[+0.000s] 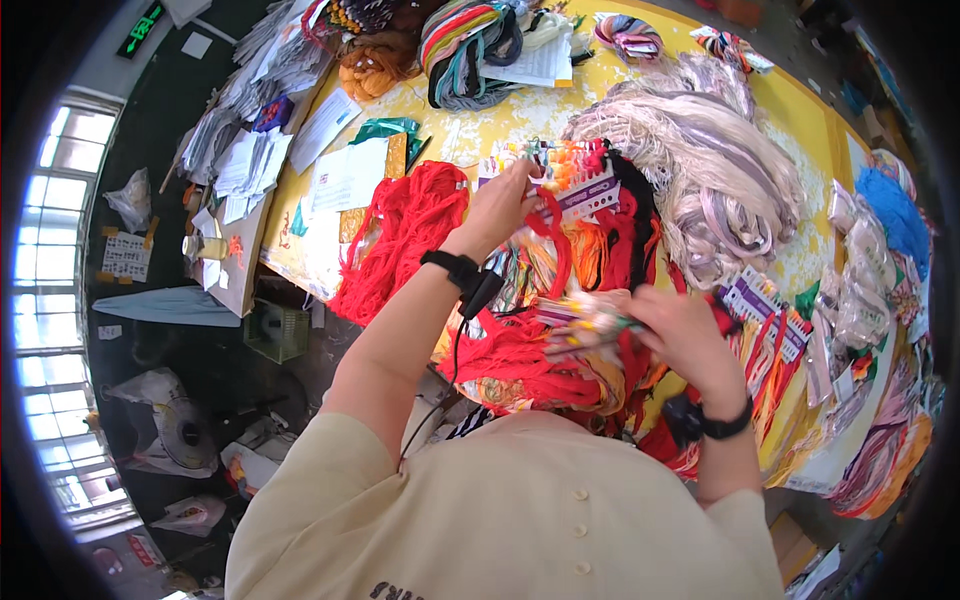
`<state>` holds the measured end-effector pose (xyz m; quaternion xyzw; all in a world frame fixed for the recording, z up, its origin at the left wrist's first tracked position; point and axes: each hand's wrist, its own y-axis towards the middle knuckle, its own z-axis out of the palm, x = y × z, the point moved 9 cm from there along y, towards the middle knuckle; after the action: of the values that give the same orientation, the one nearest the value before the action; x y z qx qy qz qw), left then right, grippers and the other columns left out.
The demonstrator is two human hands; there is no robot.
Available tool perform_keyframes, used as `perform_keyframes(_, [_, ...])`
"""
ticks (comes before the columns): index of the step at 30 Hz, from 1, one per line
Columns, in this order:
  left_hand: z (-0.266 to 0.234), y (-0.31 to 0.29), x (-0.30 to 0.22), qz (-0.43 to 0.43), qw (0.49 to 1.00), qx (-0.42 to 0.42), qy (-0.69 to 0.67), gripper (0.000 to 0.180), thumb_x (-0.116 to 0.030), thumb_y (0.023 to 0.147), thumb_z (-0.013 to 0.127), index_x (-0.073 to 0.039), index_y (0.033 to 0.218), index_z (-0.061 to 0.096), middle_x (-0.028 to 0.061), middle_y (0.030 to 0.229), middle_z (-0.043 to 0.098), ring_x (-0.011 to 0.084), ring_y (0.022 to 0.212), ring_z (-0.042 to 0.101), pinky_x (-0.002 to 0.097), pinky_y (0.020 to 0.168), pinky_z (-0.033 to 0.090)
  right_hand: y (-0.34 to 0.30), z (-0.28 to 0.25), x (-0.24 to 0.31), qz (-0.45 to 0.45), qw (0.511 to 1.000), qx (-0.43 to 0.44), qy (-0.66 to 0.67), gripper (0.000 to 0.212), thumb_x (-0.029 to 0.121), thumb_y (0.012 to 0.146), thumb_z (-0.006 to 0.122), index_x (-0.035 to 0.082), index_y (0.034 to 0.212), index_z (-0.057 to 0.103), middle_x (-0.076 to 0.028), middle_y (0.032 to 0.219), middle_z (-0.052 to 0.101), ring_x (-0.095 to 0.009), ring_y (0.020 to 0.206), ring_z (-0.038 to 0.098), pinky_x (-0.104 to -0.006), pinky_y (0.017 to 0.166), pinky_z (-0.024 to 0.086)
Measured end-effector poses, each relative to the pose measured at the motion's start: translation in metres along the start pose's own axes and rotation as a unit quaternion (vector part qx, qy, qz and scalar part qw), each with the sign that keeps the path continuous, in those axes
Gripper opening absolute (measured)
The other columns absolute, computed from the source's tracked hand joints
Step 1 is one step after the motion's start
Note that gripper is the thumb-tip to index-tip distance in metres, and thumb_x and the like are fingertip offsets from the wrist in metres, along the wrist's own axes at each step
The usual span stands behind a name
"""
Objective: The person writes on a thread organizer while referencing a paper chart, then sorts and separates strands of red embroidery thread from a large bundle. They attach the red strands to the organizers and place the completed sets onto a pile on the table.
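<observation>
My left hand (pixel 503 207) is at a thread card (pixel 590 192) with a white and purple holed edge, its fingers pinched around a strand of red thread (pixel 556 235). My right hand (pixel 672 322), lower and to the right, is closed on a bundle of multicoloured thread (pixel 590 318), white, yellow and red, blurred by motion. Beneath both hands spreads a heap of red yarn (pixel 510 360) with orange and black strands. A second red hank (pixel 405 235) lies left of my left wrist.
A large cream and mauve yarn hank (pixel 720 160) lies on the yellow table (pixel 800 85). Another thread card (pixel 765 305) is to the right. Striped hanks (pixel 470 50) sit at the back, papers (pixel 348 178) at left. A green crate (pixel 277 330) stands below the table's left edge.
</observation>
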<state>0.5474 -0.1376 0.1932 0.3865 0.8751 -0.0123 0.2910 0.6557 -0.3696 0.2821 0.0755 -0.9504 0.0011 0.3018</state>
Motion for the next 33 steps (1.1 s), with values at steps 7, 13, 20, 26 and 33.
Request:
perform_keyframes(7, [0.001,-0.069,-0.095,-0.034,0.920,0.353,-0.167,0.022,-0.011,0.082,0.077,-0.002,0.102,0.072,0.0042,0.082,0.069,0.0066,0.077,0.061,0.0251,0.066,0.051,0.024,0.024,0.029,-0.064,0.989,-0.136,-0.003,0.027,0.000,0.073,0.068,0.002,0.096,0.056,-0.011,0.110,0.058,-0.031,0.095,0.063,-0.0387,0.069,0.054])
perform_keyframes(13, [0.032,-0.145,-0.124,0.041,0.822,0.468,-0.322,0.026,-0.023,0.095,0.066,-0.002,0.111,0.070,0.0041,0.096,0.070,0.0095,0.087,0.062,0.0272,0.080,0.051,-0.072,0.049,0.063,0.083,0.989,-0.122,-0.006,0.040,0.001,0.069,0.074,0.004,0.106,0.059,-0.012,0.095,0.063,-0.032,0.093,0.064,-0.0419,0.076,0.052])
perform_keyframes(20, [0.121,-0.086,0.052,-0.035,0.956,0.210,-0.201,0.072,-0.044,0.089,0.068,-0.001,0.142,0.045,0.0226,0.115,0.067,0.0297,0.105,0.066,0.0387,0.090,0.052,-0.215,0.019,0.167,0.289,0.936,-0.199,0.024,0.031,-0.001,0.077,0.069,-0.001,0.107,0.064,-0.016,0.099,0.065,-0.034,0.092,0.065,-0.0378,0.081,0.052])
perform_keyframes(26, [0.140,-0.062,0.070,-0.081,0.958,0.172,-0.217,0.094,-0.051,0.081,0.074,-0.001,0.149,0.034,0.0272,0.128,0.060,0.0379,0.123,0.057,0.0422,0.104,0.044,-0.496,0.003,0.267,0.523,0.718,-0.459,-0.010,0.029,0.007,0.094,0.063,-0.002,0.121,0.061,-0.008,0.116,0.066,-0.014,0.103,0.060,-0.0299,0.089,0.048])
perform_keyframes(33, [0.139,-0.072,0.070,-0.015,0.978,0.130,-0.160,0.091,-0.047,0.082,0.071,0.001,0.148,0.032,0.0254,0.132,0.058,0.0386,0.124,0.054,0.0429,0.106,0.042,-0.652,0.040,0.305,0.755,0.527,-0.287,-0.264,0.028,0.013,0.090,0.064,0.001,0.115,0.062,-0.025,0.094,0.068,-0.039,0.082,0.066,-0.0429,0.073,0.051])
